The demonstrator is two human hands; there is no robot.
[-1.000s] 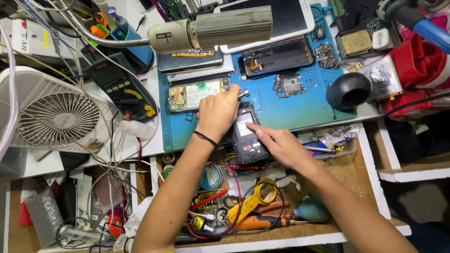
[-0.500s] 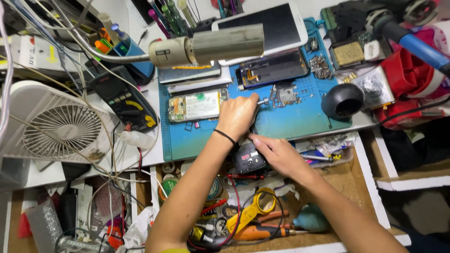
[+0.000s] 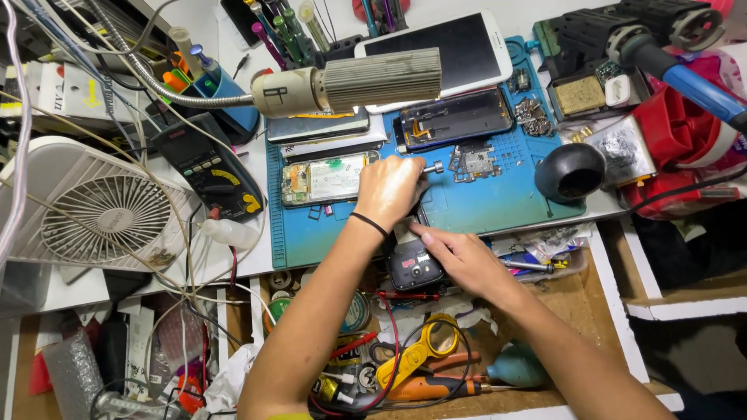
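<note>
Screwdriver (image 3: 430, 167) is what is held in the left hand (image 3: 393, 190), over the blue mat (image 3: 482, 210). Only its small silver end can be seen, poking out to the right of the closed fingers. Its long side lies flat, pointing left to right, toward a little circuit board (image 3: 476, 162) just beside the tip.

Just below that hand, a small dark phone (image 3: 415, 266) is kept steady at the mat's front edge. It is touched by the right hand (image 3: 467, 260), whose fingers are laid along its top and right side. The phone's long side runs away from the person, toward the mat. The two hands are close together, with the left one above and the right one below. The left hand is closed tight on the tool. The right hand is loosely curled on the phone, not shut around it. The phone is nearer to the right hand, and the tool must come down and back to reach it.

Left of the hands, an opened phone (image 3: 323, 179) with a green inside is lying on the mat. Over it a lamp head (image 3: 366, 82) is hung on a bendy neck. A white fan (image 3: 101, 218) is seen far left. Below, an open drawer (image 3: 591, 311) is packed with tools.
</note>
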